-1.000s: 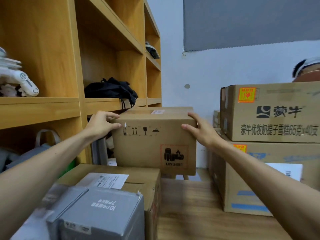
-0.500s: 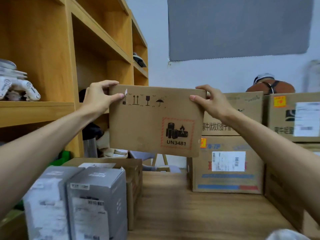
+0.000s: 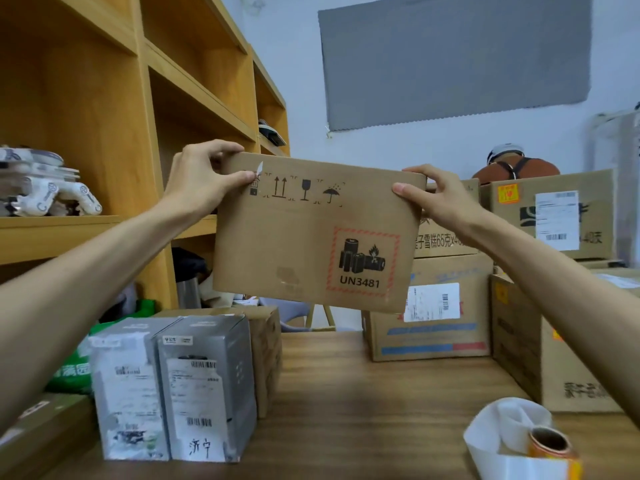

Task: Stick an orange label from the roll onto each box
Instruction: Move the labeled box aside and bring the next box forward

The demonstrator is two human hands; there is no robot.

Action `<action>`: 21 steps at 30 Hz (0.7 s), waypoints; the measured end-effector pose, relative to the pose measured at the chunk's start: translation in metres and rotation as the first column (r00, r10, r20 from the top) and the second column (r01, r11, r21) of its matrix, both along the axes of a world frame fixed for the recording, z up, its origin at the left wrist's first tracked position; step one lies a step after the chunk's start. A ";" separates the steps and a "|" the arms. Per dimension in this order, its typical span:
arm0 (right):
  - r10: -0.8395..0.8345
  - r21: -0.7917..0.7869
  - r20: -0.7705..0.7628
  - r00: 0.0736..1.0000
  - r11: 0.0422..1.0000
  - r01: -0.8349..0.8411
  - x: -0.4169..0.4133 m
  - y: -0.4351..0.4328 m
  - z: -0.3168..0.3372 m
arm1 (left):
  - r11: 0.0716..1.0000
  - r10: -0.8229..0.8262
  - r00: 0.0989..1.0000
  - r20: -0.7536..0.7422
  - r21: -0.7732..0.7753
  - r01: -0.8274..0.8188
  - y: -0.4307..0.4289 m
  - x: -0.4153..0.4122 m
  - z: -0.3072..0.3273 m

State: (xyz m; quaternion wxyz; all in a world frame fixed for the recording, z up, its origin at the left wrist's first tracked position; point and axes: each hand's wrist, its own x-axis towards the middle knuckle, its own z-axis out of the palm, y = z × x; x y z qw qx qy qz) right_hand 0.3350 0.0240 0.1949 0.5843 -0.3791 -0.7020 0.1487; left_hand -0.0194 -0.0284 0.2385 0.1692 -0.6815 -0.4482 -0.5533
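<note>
I hold a brown cardboard box [image 3: 298,244] in the air at chest height, its front marked UN3481 with a red hatched battery sign. My left hand [image 3: 199,178] grips its top left corner, and my right hand [image 3: 438,199] grips its top right corner. The roll of orange labels [image 3: 550,446], with a loose tail of white backing paper, lies on the wooden table [image 3: 363,410] at the lower right. Boxes stacked at the right [image 3: 554,216] carry orange labels.
Two grey boxes [image 3: 173,386] with shipping slips stand at the table's left, a brown carton behind them. Wooden shelving [image 3: 114,109] fills the left side. Stacked cartons [image 3: 433,323] line the back and right. A person sits behind the right cartons.
I lifted the box off the carton at the left and brought it up toward me. The view swung right and down, bringing the label roll into sight.
</note>
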 end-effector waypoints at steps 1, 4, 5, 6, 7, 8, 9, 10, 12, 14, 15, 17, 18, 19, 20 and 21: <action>-0.006 0.005 0.006 1.000 1.000 0.006 0.006 -0.005 -0.003 | 1.000 -0.014 1.000 -0.001 -0.003 0.014 -0.004 0.004 -0.004; -0.022 -0.001 0.025 0.999 1.000 0.022 0.027 -0.022 -0.019 | 0.999 -0.043 0.999 0.003 -0.032 0.043 -0.007 0.020 -0.024; -0.029 -0.001 0.026 0.999 1.000 0.029 0.034 -0.027 -0.026 | 0.998 -0.040 0.999 0.002 -0.042 0.041 -0.006 0.026 -0.032; -0.043 0.000 0.025 0.999 0.999 0.043 0.040 -0.030 -0.033 | 0.998 -0.045 0.999 0.005 -0.051 0.046 -0.003 0.032 -0.042; -0.052 0.000 0.025 0.998 0.999 0.052 0.044 -0.035 -0.041 | 0.997 -0.053 0.998 0.018 -0.063 0.054 0.001 0.038 -0.052; -0.058 -0.002 0.028 0.998 0.998 0.058 0.048 -0.036 -0.051 | 0.995 -0.063 0.997 0.038 -0.076 0.065 0.005 0.045 -0.063; -0.069 -0.005 0.031 0.997 0.998 0.069 0.053 -0.035 -0.062 | 0.993 -0.071 0.996 0.056 -0.090 0.076 0.010 0.050 -0.074; -0.082 -0.011 0.038 0.996 0.997 0.083 0.058 -0.031 -0.073 | 0.992 -0.076 0.995 0.071 -0.100 0.083 0.015 0.055 -0.086; -0.096 -0.034 0.051 0.994 0.995 0.097 0.064 -0.024 -0.097 | 0.991 -0.063 0.995 0.076 -0.116 0.072 0.024 0.061 -0.110; -0.100 -0.043 0.061 0.993 0.994 0.103 0.068 -0.017 -0.119 | 0.990 -0.044 0.997 0.060 -0.133 0.052 0.032 0.062 -0.135; -0.105 -0.038 0.075 0.992 0.993 0.109 0.069 -0.016 -0.130 | 0.989 -0.033 0.998 0.056 -0.145 0.041 0.036 0.063 -0.148; -0.100 -0.050 0.091 0.991 0.993 0.105 0.068 -0.015 -0.151 | 0.981 -0.026 0.997 0.068 -0.191 0.038 0.039 0.064 -0.176; -0.094 -0.070 0.095 0.991 0.992 0.101 0.068 -0.015 -0.161 | 0.974 -0.036 0.996 0.086 -0.220 0.054 0.040 0.065 -0.190; -0.090 -0.090 0.100 0.991 0.991 0.100 0.068 -0.014 -0.170 | 0.967 -0.046 0.993 0.106 -0.243 0.071 0.040 0.066 -0.203; -0.088 -0.115 0.100 0.991 0.988 0.099 0.069 -0.013 -0.179 | 0.962 -0.054 0.991 0.125 -0.261 0.085 0.040 0.066 -0.215; -0.081 -0.141 0.091 0.992 0.986 0.094 0.069 -0.013 -0.187 | 0.957 -0.060 0.988 0.141 -0.275 0.097 0.040 0.066 -0.225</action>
